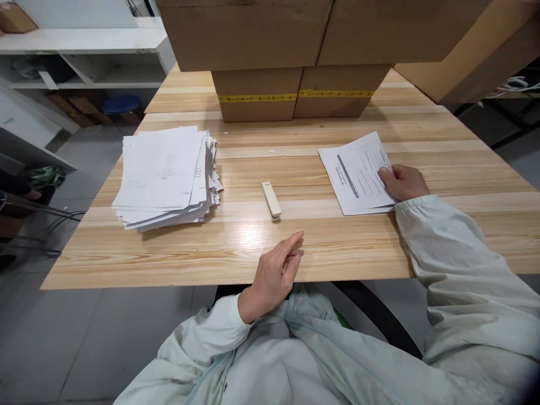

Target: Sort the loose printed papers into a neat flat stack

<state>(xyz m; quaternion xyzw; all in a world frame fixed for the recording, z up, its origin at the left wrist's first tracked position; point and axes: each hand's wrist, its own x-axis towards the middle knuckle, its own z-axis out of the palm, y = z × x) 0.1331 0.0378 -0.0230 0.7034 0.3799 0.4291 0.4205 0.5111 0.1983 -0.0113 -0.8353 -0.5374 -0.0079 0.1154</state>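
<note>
My right hand (404,182) grips the right edge of a few printed paper sheets (354,177) lying on the table, its thumb on top. Over the table's front edge hovers my left hand (276,273), holding nothing, with its fingers stretched out and the thumb a little apart. A cream stapler (270,200) lies in the middle of the table, just beyond my left hand and touched by neither hand. To the left is a thick, uneven stack of white papers (162,174), printed on the top sheet.
Cardboard boxes (257,84) with yellow tape stand stacked at the back of the wooden table (169,264). Another large carton (464,56) is at the back right. Beyond the left edge are a white shelf unit (84,42) and a blue stool (121,103). Small paper scraps lie near the boxes.
</note>
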